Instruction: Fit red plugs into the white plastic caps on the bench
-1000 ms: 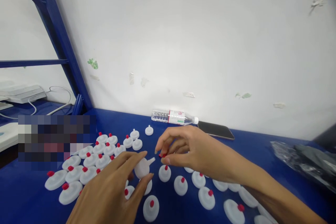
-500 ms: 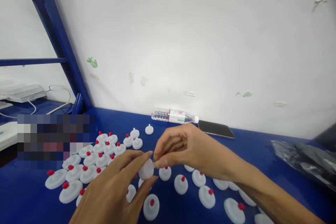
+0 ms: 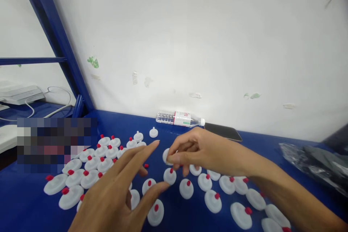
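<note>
My left hand (image 3: 116, 188) is open above the table, thumb and fingers spread wide with nothing between them. Its thumb tip comes close to a white disc-shaped cap with a red tip (image 3: 170, 177). To the right, my right hand (image 3: 187, 152) has its thumb and fingers pinched on a white round cap (image 3: 165, 156). That cap is partly hidden behind the fingertips, and whether it has a red tip cannot be seen. A small red tip (image 3: 146, 166) shows beside my left fingers. Plain white caps with bare nozzles, such as one cap (image 3: 153, 133), stand farther back.
Several red-tipped white caps (image 3: 71, 197) cover the blue table (image 3: 122, 117) on both sides. Along the wall lie a clear bottle (image 3: 182, 119) and a dark phone (image 3: 223, 132). A clear plastic bag (image 3: 312, 163) is at right. A blue metal frame (image 3: 58, 32) rises at left.
My left hand has let go of the white cap that both hands were holding and has opened. My right hand, with the cap, has shifted slightly right, away from the left hand.
</note>
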Demonstrator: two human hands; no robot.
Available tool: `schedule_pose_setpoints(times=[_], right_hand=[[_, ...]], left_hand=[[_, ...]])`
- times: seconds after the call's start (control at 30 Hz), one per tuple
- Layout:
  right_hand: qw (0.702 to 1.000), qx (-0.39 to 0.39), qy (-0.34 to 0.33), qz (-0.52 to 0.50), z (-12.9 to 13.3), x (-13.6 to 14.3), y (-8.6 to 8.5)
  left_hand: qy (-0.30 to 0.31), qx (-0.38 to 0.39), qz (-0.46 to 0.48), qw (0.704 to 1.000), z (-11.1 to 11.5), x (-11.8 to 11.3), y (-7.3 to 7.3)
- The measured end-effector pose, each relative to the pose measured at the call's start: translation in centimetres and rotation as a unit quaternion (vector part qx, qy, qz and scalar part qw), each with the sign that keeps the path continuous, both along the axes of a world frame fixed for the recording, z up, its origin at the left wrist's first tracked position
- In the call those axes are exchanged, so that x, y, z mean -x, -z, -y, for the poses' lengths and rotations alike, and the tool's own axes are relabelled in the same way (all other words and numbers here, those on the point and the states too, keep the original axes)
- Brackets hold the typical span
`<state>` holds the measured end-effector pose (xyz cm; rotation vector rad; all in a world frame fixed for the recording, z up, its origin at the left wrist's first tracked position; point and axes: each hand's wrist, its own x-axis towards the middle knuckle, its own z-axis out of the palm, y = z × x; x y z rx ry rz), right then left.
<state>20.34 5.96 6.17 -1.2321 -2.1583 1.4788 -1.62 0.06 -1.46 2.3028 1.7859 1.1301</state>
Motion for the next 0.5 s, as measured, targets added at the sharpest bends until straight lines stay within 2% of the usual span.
schedule_pose_setpoints(times=[0.07, 0.2, 0.33, 0.5], right_hand=[[0.996, -0.04, 0.021, 0.077, -0.1, -0.4, 0.0], [0.988, -0.031, -0.007, 0.153, -0.4, -0.5, 1.0], [0.982, -0.057, -0.008, 0.178, -0.6, -0.2, 2.3], [0.98, -0.067, -0.015, 0.189, -0.8, -0.2, 2.7]], left_hand=[[-0.012, 0.007, 0.019, 1.0, 0.1, 0.0, -0.2], [-0.013, -0.005, 0.043, 0.999, 0.0, 0.1, -0.5], [-0.033, -0.007, 0.013, 0.999, -0.1, 0.2, -0.5], [-0.024, -0.016, -0.012, 1.0, -0.4, 0.4, -0.1]])
